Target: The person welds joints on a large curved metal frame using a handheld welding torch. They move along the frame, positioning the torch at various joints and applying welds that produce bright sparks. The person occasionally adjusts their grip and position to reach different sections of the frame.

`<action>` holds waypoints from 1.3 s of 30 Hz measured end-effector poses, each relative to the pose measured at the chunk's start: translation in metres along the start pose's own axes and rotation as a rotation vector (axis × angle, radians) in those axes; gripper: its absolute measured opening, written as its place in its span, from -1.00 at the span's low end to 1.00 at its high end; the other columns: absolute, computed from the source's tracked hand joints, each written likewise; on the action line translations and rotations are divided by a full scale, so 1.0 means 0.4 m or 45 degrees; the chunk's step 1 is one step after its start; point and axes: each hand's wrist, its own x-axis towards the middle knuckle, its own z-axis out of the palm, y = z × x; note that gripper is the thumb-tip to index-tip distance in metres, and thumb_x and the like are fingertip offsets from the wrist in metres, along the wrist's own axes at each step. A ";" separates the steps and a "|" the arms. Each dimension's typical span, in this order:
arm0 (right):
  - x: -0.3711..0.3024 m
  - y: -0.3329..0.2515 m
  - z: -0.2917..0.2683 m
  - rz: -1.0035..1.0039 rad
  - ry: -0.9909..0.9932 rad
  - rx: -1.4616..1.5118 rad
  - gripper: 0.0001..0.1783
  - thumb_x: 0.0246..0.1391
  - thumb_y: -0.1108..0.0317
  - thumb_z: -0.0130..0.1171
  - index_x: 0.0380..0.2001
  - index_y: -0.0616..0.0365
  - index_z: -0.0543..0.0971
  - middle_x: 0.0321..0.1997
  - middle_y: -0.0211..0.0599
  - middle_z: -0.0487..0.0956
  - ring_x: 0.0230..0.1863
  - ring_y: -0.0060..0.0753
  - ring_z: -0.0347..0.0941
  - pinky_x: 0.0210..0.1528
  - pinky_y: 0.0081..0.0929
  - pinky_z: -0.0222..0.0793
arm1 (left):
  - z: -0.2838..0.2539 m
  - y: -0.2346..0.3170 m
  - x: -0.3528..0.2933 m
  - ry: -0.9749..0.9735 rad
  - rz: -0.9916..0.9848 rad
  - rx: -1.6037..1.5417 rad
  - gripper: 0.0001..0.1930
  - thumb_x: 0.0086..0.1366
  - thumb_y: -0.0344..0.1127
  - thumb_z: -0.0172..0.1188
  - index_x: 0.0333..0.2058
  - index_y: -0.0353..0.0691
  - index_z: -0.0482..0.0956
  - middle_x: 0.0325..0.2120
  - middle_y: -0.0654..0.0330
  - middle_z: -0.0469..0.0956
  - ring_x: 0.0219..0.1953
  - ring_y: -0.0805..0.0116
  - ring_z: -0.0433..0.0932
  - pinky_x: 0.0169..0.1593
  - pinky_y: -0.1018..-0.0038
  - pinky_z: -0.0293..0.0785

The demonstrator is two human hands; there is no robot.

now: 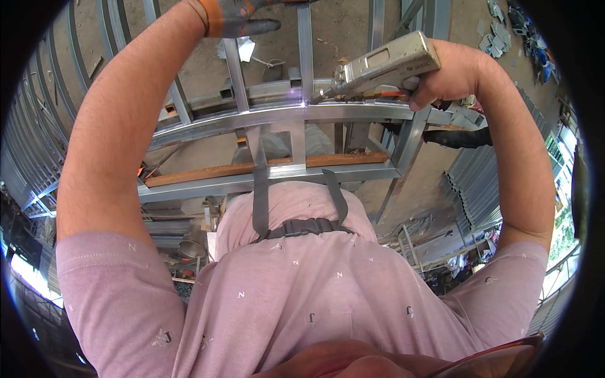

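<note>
In the head view, small dark marks, like lettering, sit on the side of the pale boxy tool (389, 62), too small to make out; tiny letter-like and floral prints are scattered over the pink shirt (296, 277).

The right hand (438, 79), bare, is wrapped around the rear of the pale boxy tool. The tool slants down to the left, its narrow nozzle (320, 96) ending just beside a bright spot of light where an upright tube (305, 47) meets the curved metal rail (350, 113). A thin orange-red line (384, 94) runs beneath its body.

The left hand (238, 20), in an orange and grey glove, is partly cut off by the upper edge. One digit stretches out to the right and another reaches toward the upright tube; whether it grips anything cannot be told.

Nearer the body, a wooden strip (203, 174) lies along a straight metal bar (359, 172).
</note>
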 end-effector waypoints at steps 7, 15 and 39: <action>-0.015 -0.045 -0.006 0.207 -0.008 -0.012 -0.26 -0.25 0.49 0.74 0.15 0.12 0.81 -0.01 -0.14 0.89 -0.03 -0.18 0.83 0.13 -0.20 0.75 | -0.004 -0.007 -0.005 0.093 0.047 -0.019 -0.07 0.10 -0.11 0.54 0.52 0.05 0.51 0.50 0.19 0.49 0.67 -0.01 0.26 0.75 -0.22 0.05; -0.012 -0.033 0.000 0.118 0.032 -0.077 -0.35 -0.19 0.43 0.74 0.10 0.16 0.83 -0.18 -0.14 0.87 -0.25 -0.26 0.81 -0.13 -0.22 0.74 | 0.021 -0.008 0.004 0.192 0.136 0.051 -0.22 0.18 -0.25 0.40 0.44 -0.10 0.58 0.42 0.15 0.59 0.59 0.00 0.41 0.70 -0.04 0.24; -0.024 0.027 0.010 0.014 0.116 -0.008 -0.46 -0.21 0.44 0.69 -0.03 0.16 0.85 -0.33 -0.20 0.83 -0.43 -0.34 0.73 -0.33 -0.25 0.67 | 0.003 -0.003 0.008 0.242 0.113 -0.003 -0.31 0.18 -0.28 0.31 0.35 -0.16 0.67 0.38 0.11 0.64 0.47 0.05 0.55 0.61 0.11 0.43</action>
